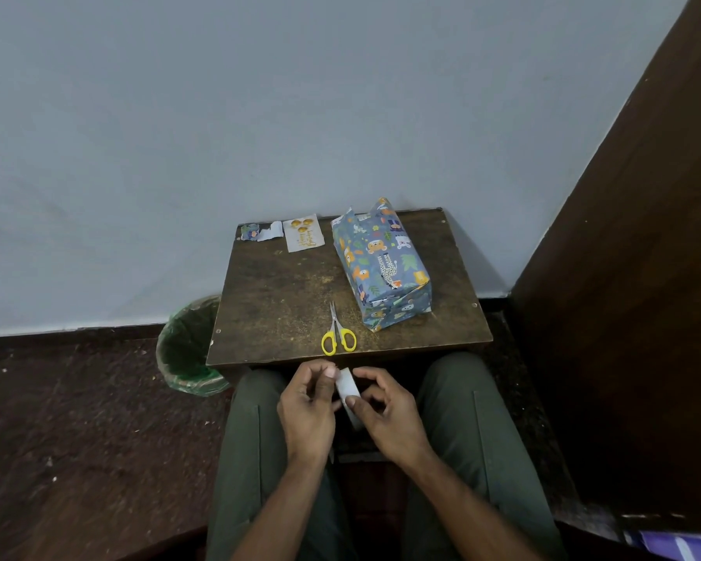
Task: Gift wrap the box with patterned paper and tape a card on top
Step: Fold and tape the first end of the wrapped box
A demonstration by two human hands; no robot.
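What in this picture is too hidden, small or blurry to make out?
- Tape roll, head view: the left hand and right hand cover much of it; any loose end is not visible.
- Card: its gold writing is too small to read.
- Wrapped box: its far end faces away, only raised paper flaps show.
- Bin: partly behind the table.

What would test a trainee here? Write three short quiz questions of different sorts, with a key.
1. True or false: the card is already taped on the wrapped box.
2. Which tool lies near the table's front edge? A) scissors B) stapler C) knife
3. Fill in: both hands hold a roll of ____.

Key: 1 false, the card lies beside the box. 2 A. 3 tape, between left hand and right hand.
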